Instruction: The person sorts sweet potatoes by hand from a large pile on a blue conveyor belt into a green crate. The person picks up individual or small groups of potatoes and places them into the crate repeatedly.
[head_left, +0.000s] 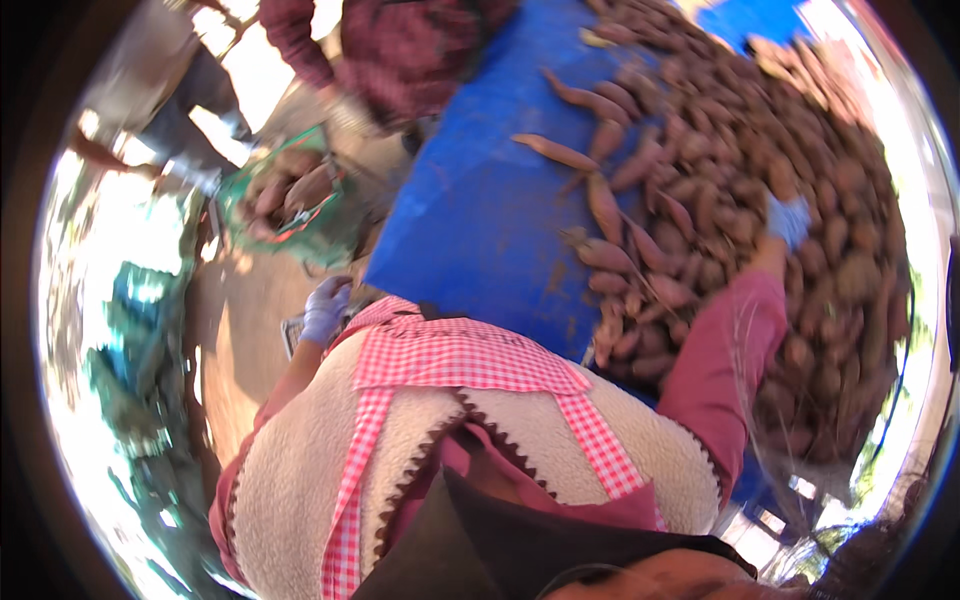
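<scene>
A large heap of reddish sweet potatoes (675, 217) lies on a blue tarp (480, 217). My right hand (786, 217), in a light blue glove, reaches onto the heap; a sweet potato (781, 176) shows at its fingers, but blur leaves the grip unclear. My left hand (326, 311), in a pale glove, hangs low at my left side near the tarp's corner. Its fingers are curled, and whether they hold anything is unclear. Several single sweet potatoes (559, 152) lie at the heap's near-left edge on the tarp.
Left of the tarp a green mesh sack (319, 229) holds large sweet potatoes. A co-worker in a checked shirt (405, 60) is at the tarp's far-left edge, and another person (180, 105) stands behind the sack. Green netting (142, 360) lies at the far left.
</scene>
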